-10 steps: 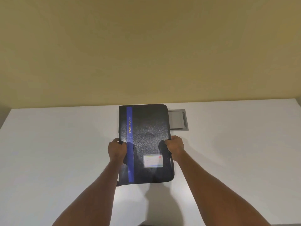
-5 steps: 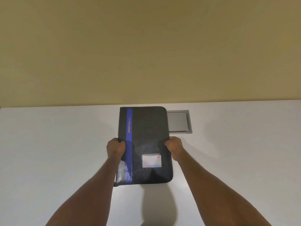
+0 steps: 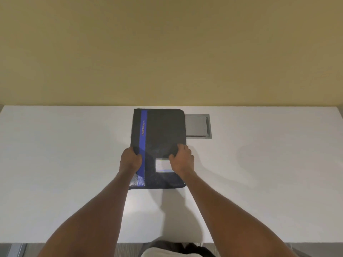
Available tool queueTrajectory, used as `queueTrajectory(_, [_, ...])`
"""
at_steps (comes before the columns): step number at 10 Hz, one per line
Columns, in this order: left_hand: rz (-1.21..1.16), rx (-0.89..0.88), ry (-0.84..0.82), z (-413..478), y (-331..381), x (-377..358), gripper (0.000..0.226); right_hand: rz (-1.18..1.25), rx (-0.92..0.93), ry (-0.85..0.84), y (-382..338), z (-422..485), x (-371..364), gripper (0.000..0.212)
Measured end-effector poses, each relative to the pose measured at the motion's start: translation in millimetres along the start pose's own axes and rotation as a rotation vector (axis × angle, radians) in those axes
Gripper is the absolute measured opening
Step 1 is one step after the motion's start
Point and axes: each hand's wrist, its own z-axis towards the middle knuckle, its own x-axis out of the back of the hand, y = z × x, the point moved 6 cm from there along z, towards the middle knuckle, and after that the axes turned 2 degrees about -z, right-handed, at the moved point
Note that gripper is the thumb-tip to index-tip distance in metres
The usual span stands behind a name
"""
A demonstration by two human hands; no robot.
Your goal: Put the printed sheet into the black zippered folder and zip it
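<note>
The black zippered folder (image 3: 163,130) lies closed on the white table (image 3: 55,164), with a blue stripe and the word PORTFOLIO down its left side. A small white label (image 3: 162,165) sits on its cover. My left hand (image 3: 130,160) grips the folder's left edge near the stripe. My right hand (image 3: 182,159) lies over the right edge, thumb on the cover beside the label. The printed sheet is not in view.
A grey recessed hatch (image 3: 197,127) is set in the table just right of the folder's far end. A yellow wall stands right behind the table's far edge. The near table edge runs across the bottom of the view.
The folder has gone down and away from me onto the table. My right hand has shifted from the folder's right rim inward onto the cover.
</note>
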Motion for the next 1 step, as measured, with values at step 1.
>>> queueTrajectory(1, [0.001,-0.022,0.021,-24.8,-5.1,-7.9,0.008,-0.06,0.093,-0.019,4.1,-22.9,-9.6,0.055])
